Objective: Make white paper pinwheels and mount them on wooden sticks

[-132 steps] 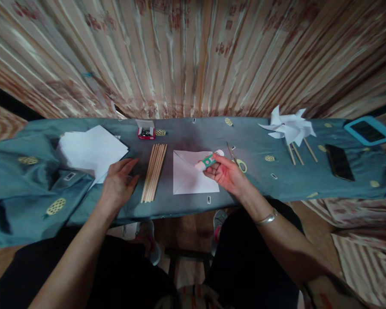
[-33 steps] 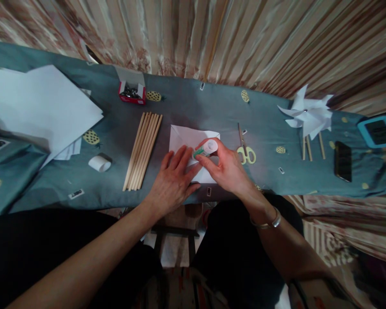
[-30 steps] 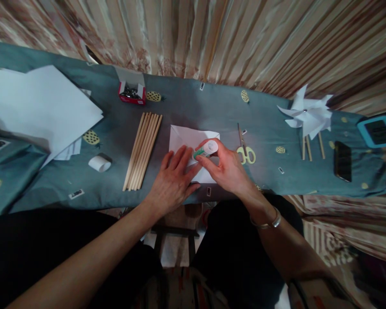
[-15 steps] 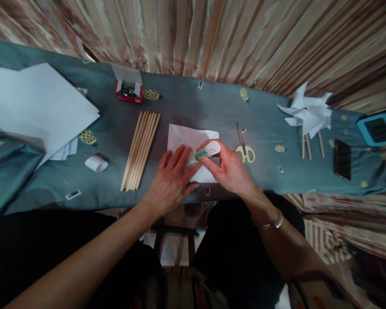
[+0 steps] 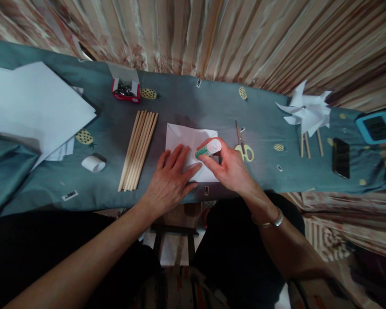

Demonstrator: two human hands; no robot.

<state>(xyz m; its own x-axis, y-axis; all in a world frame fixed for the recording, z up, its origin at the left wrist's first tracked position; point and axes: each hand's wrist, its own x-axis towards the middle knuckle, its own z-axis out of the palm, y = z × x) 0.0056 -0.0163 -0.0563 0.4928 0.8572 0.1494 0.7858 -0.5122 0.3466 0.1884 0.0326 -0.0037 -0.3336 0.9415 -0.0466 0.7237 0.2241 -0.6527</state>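
A square sheet of white paper with crease lines toward its corners lies in front of me on the cloth. My left hand rests flat on its left side, fingers spread. In my right hand is a green and white glue stick, tilted over the middle of the paper. Its lower tip is hidden by my fingers. Scissors with pale yellow handles lie just right of that hand. To the left of the paper, several wooden sticks lie side by side.
A red box of small metal pieces stands open at the back. White sheets and a white paper roll lie left. On the right are white paper pinwheels on sticks, a phone and a blue-framed device.
The view has shifted slightly, so most things on the table appear a little further left. Both hands keep nearly the same place on the paper, and the glue stick stays in my right hand.
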